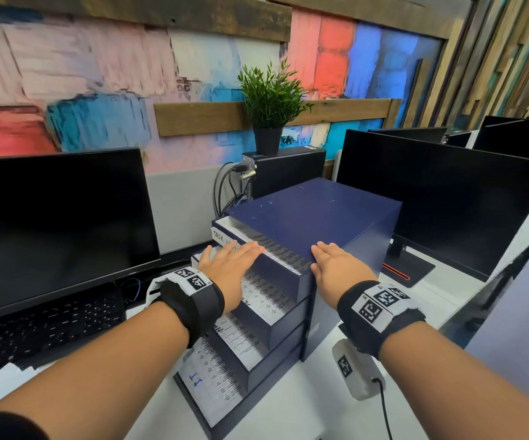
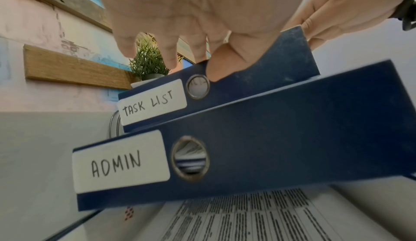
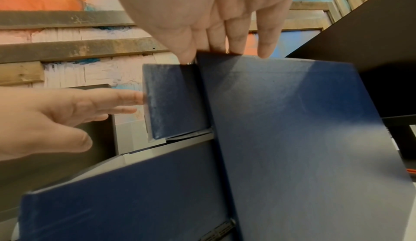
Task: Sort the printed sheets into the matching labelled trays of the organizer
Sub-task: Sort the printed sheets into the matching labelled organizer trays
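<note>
A dark blue organizer (image 1: 317, 217) stands on the white desk (image 1: 291, 404), its trays pulled out in steps toward the person, each one showing printed sheets (image 1: 266, 300). The left hand (image 1: 230, 265) lies flat, fingers straight and close together, against the front of the top tray (image 2: 252, 84), whose white label (image 2: 153, 100) reads TASK LIST; from the left wrist view the thumb presses on the tray's front face beside a round finger hole. Just below it the next tray (image 2: 281, 134) sticks out further and carries a label (image 2: 119, 161) reading ADMIN. The right hand (image 1: 336, 268) is likewise flat with straight fingers, resting on the organizer's top front corner, on the side away from the labels; whether its fingertips curl over the edge is hard to tell. Behind the organizer sits a potted plant (image 1: 271, 103); a monitor (image 1: 56, 223) and keyboard (image 1: 47, 325) are to its left.
</note>
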Tool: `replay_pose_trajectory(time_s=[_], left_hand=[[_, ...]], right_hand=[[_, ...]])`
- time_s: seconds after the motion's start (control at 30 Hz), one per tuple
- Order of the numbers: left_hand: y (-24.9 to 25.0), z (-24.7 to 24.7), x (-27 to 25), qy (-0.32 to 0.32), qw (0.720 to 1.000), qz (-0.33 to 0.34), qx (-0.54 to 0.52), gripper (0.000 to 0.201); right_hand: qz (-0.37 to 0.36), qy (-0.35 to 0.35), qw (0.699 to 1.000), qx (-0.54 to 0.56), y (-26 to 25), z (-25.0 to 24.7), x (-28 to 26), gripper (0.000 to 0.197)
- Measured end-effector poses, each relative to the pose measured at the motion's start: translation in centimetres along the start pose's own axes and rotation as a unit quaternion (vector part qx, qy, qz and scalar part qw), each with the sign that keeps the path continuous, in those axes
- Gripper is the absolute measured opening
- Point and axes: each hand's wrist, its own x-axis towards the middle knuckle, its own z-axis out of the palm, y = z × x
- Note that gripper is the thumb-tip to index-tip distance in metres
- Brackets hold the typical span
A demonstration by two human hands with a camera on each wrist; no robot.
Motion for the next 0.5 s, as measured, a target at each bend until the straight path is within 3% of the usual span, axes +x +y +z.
replay_pose_trajectory(time_s=[0.13,0.3,0.5], left_hand=[[0.4,-0.9,0.6,0.046,0.999,0.006,-0.017,0.081],[0.6,-0.7,1.3,0.055,0.997,0.020,-0.050,0.070],[-0.3,0.0,-0.4,0.046,0.991,0.001,-0.123,0.085]], right_hand=[[0.006,-0.008,1.000,0.005,0.1,0.2,0.2,0.049],[0.007,-0.013,1.000,0.007,0.2,0.2,0.3,0.049],[0.003,-0.021,1.000,0.001,0.2,-0.3,0.1,0.049]])
